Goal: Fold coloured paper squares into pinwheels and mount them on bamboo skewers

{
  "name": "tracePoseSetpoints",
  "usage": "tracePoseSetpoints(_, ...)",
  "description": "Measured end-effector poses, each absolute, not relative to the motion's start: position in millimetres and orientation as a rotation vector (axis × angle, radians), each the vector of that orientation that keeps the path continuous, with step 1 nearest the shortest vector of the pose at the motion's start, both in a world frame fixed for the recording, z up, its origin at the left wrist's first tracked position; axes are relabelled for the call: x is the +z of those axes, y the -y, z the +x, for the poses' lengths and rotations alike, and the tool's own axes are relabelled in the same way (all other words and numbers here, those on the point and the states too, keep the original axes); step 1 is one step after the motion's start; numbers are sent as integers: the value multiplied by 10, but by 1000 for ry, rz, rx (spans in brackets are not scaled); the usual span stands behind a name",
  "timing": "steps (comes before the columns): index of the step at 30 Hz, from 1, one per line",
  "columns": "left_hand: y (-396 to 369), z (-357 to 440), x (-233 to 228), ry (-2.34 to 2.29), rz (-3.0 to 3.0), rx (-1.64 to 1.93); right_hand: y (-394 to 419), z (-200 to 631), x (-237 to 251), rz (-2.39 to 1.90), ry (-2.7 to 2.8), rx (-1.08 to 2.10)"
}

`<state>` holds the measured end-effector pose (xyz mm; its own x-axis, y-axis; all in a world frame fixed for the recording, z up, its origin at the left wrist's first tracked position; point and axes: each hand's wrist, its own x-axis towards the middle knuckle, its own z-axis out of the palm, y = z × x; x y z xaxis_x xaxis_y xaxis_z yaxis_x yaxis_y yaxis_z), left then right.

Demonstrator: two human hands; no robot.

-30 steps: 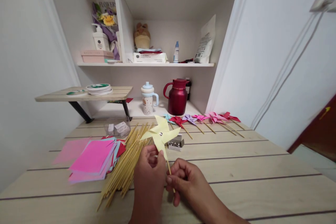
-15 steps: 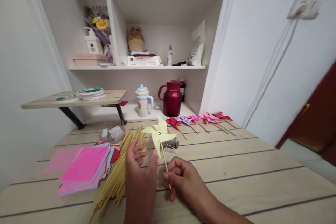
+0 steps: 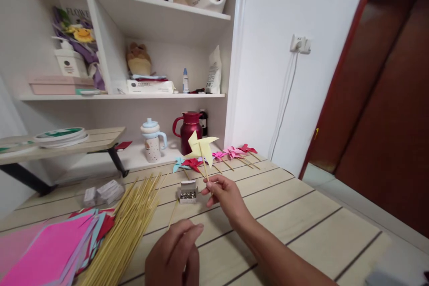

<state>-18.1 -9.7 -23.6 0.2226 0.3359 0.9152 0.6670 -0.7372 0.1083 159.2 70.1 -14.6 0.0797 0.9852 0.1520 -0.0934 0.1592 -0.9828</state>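
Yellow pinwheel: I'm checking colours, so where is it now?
The yellow pinwheel is just left of centre in the head view, held by its stick in the right hand, in front of the red jug.

Lettering: "FLOWE", remainder hidden, at top of bouquet [image 3: 82, 33], upper left of red jug [image 3: 191, 124]. Labels, print illegible: pump bottle [image 3: 69, 60], white pack [image 3: 150, 86], upper left; blue-capped bottle [image 3: 185, 82], white bag [image 3: 214, 71], above; dark bottle [image 3: 203, 121], beside.
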Motion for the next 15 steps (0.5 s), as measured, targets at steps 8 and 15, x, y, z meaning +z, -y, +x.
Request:
tracePoseSetpoints(8, -72, -102, -464, 891, -2451, -1208, -1153, 2086, -205, -1394, 1134, 869)
tracePoseSetpoints(15, -92, 110, -684, 1038, -2722, -592, -1167, 3015, -57, -1843, 1244, 560)
